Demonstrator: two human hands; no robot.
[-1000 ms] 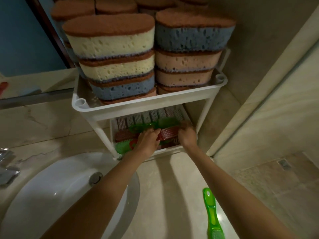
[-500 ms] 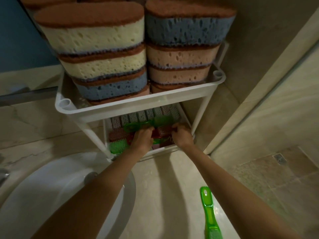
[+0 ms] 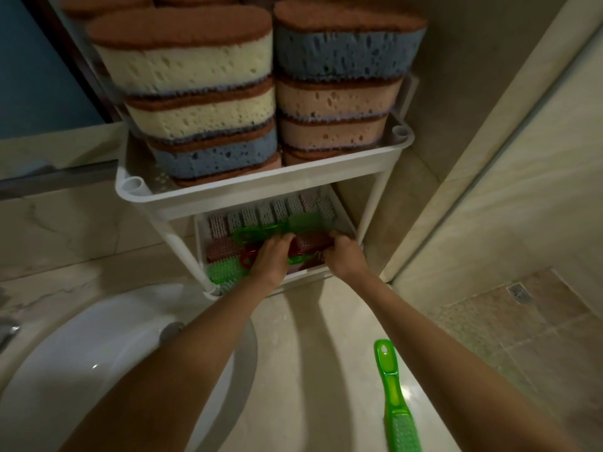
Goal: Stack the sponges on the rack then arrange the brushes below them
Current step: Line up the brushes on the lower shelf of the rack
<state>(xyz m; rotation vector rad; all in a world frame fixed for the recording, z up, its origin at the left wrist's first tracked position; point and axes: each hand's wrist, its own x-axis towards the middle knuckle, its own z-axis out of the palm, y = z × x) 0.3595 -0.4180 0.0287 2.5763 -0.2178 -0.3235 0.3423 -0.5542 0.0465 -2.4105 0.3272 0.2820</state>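
A white two-tier rack (image 3: 261,187) stands on the counter. Its upper shelf carries two stacks of sponges: yellow and blue ones (image 3: 195,106) on the left, blue and pink ones (image 3: 339,93) on the right. The lower tray (image 3: 342,216) holds several brushes, red and green, bristles up. Both my hands reach into that tray. My left hand (image 3: 272,256) and my right hand (image 3: 344,256) each grip an end of a red brush (image 3: 311,244). A green brush (image 3: 261,231) lies just behind my left hand. Another green brush (image 3: 396,406) lies alone on the counter at the front right.
A white sink basin (image 3: 81,370) with a drain (image 3: 173,329) sits at the lower left, a tap (image 3: 8,331) at its edge. A mirror (image 3: 39,66) is behind the rack. Tiled wall and a shower floor with a drain (image 3: 518,293) lie to the right.
The camera has shifted, so the rack sits more to the right in view. Both hands stay in the lower tray on the red brush, pushed slightly further in.
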